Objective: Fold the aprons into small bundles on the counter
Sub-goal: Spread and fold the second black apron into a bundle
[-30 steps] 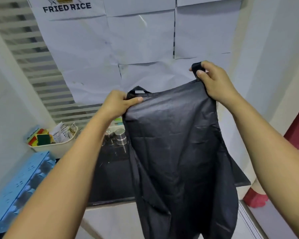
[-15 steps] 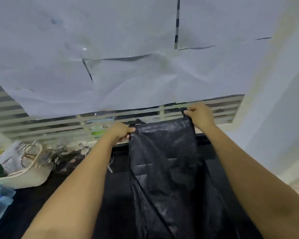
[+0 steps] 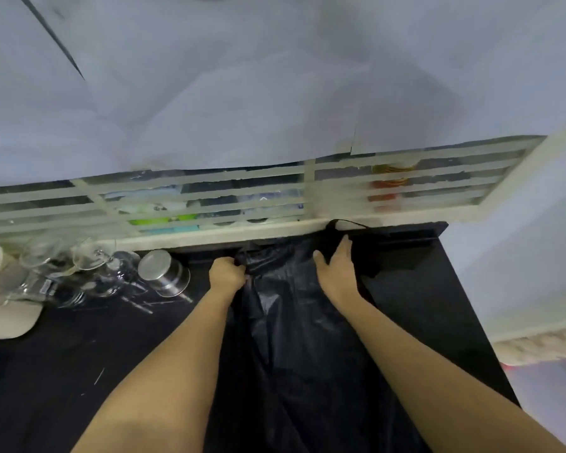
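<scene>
Apron, black and shiny, lies lengthwise on the right half of the counter, its top at the counter's back edge and the rest running toward the counter's front, out of view. My left hand has its fingers curled tight round the top left corner, bunching the cloth, I think to pin that corner so the sheet cannot slide on the slick dark counter. My right hand lies flat on the top right part, fingers straight and thumb spread, pressing the cloth down; I cannot tell whether the fingertips catch the neck strap, which loops up against the counter's back edge. I judge this the spreading step, before any fold, so both top corners are kept apart and square. Glasses and a steel cup stand at the back left of the counter, just beside my left hand, so I would fold toward the counter's front, away from them.
</scene>
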Tool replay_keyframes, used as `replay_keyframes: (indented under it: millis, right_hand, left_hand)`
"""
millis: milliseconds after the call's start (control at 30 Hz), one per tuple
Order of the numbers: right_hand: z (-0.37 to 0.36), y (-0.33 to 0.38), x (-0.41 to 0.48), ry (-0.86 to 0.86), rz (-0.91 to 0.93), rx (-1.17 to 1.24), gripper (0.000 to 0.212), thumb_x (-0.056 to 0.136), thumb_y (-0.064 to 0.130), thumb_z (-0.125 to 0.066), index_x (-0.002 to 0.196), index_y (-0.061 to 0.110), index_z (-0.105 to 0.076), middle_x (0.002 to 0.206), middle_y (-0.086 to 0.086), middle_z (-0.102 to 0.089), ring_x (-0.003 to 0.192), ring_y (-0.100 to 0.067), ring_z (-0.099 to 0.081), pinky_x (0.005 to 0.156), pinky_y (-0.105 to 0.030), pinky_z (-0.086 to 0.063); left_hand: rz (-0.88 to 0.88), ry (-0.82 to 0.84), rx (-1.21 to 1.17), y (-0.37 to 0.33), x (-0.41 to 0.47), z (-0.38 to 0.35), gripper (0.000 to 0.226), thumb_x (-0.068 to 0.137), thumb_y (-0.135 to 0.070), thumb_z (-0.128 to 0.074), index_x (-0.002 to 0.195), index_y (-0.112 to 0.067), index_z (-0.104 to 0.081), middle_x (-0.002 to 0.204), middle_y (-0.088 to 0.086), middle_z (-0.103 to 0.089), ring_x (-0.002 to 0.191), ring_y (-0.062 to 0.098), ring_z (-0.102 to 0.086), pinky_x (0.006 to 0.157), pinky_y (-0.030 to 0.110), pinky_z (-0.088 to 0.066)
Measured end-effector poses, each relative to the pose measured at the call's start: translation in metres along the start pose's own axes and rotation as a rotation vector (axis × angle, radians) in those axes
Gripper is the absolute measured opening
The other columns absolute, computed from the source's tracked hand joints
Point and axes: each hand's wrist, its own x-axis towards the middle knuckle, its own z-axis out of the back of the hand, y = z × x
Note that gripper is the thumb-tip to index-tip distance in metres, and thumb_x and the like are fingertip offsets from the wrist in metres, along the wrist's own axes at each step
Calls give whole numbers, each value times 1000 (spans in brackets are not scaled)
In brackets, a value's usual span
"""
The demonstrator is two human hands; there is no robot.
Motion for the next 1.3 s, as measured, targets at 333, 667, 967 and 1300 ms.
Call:
replay_keyframes:
  millis: [333,667,967,1300]
  right_hand:
    - [-44,-107,-76,288,528,-718,65,91,65,5,149,40,-8,157,-2,15,143,-22,16,116,-37,8]
    - [-45,-87,-76,383,417,-940,58,102,44,-23,150,33,7,156,-13,23,145,-33,17,117,-44,5]
    - [-54,-58,-125,214,395,-585,20,98,11,-47,115,1,-48,119,-17,-44,90,-32,-53,68,-34,-39]
    - [-10,-138,-234,282,53,-824,70,99,44,-40,153,24,0,158,-19,2,143,-43,-9,116,-45,-19]
  left_hand:
    - [-234,94,-106,23,-47,-17,102,80,-5,-74,153,-18,-5,149,0,-32,126,13,-45,103,29,-42]
    - [-172,-93,297,132,-173,8,62,75,-34,-79,119,-9,-43,120,8,-47,102,24,-57,78,33,-50]
    - [-103,101,114,162,-223,-12,54,81,-47,-71,113,-6,-58,77,-6,-62,82,9,-58,63,9,-40]
    - [79,92,-27,165,-214,-19,27,94,-27,-58,109,-6,-65,112,10,-65,106,29,-59,89,32,-48]
